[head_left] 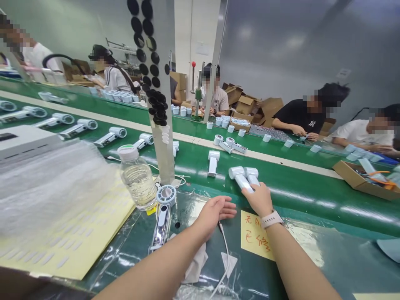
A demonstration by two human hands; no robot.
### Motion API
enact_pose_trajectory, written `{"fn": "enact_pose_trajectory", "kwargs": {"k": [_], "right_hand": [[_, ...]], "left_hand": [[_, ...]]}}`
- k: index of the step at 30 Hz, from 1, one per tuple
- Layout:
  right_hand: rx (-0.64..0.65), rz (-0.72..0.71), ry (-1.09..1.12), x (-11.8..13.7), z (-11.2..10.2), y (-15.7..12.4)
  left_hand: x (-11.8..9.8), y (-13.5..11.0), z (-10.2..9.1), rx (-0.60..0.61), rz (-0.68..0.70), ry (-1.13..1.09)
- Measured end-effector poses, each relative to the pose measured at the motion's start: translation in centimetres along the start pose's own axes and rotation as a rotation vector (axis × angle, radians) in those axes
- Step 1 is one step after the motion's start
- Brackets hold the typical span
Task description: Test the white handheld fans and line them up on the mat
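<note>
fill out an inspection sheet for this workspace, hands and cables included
Surface: green worktop, shiny in places, beside a green belt.
Items at hand: two white devices side by side on the belt; a silver-faced device on the worktop.
Clutter: clear bottle, yellow note with red writing, yellow sheet bearing white strips.
Hands: left hand open, fingers extended; right hand at the white devices' handles, grip unclear.
Cables: white cable below the left hand; another white cable by the post.
Surroundings: co-workers across the belt; cardboard boxes behind.
</note>
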State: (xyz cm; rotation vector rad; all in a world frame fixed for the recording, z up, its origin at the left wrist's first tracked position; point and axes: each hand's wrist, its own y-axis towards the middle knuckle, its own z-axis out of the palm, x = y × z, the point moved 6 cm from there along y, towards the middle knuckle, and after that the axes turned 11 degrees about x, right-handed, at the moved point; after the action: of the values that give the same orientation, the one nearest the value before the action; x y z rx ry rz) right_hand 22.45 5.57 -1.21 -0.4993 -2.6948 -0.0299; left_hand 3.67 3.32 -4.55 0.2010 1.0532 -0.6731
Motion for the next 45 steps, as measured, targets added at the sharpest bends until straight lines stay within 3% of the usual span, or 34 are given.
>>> {"fn": "enact_pose_trajectory", "kwargs": {"k": [4,8,12,14,17,21,24,27,29,33,38,45], "right_hand": [[0.149,-0.245,0.088,3.3,1.2,-5.6],[0.202,-0.378,0.281,5.1,2.6,-10.2],[0.271,-0.469,0.513,5.0,3.3,-10.7],[0.242,-0.451,0.549,4.6,3.5,-10.0],[0.182,-0.427,0.457,4.8,4.4,-9.8],[0.178,-0.55,0.225,6.6,5.2,-11.5],[0.33,-0.485,0.362,6.1,4.9,-11.6],[0.58,-0.311,0.75,4.8,4.8,-11.1],[0.658,-0.25,0.949,4.4,4.7,-10.8],[0.681,-0.226,1.024,4.2,4.6,-10.4],[0.8,-0.202,0.997,4.2,5.2,-10.9],[0.73,-0.269,1.054,5.5,5.8,-11.9]], "left_hand": [[0.7,0.1,0.6,0.03,-0.074,-0.371],[0.6,0.1,0.4,-0.049,-0.054,-0.621],[0.3,-0.1,0.1,-0.036,-0.094,-0.604],[-0.2,0.0,-0.6,-0.091,-0.044,-0.576],[-1.6,0.0,-1.8,-0.195,0.128,-0.522],[-2.8,0.1,-2.0,-0.183,0.233,-0.493],[-2.8,0.1,-1.7,-0.137,0.224,-0.514],[-2.5,0.2,-1.6,-0.095,0.183,-0.495],[-2.2,0.3,-1.7,-0.095,0.172,-0.474],[-2.0,0.6,-2.1,-0.137,0.173,-0.455],[-1.9,0.8,-2.5,-0.161,0.179,-0.459],[-2.2,0.7,-1.9,-0.041,0.197,-0.411]]}}
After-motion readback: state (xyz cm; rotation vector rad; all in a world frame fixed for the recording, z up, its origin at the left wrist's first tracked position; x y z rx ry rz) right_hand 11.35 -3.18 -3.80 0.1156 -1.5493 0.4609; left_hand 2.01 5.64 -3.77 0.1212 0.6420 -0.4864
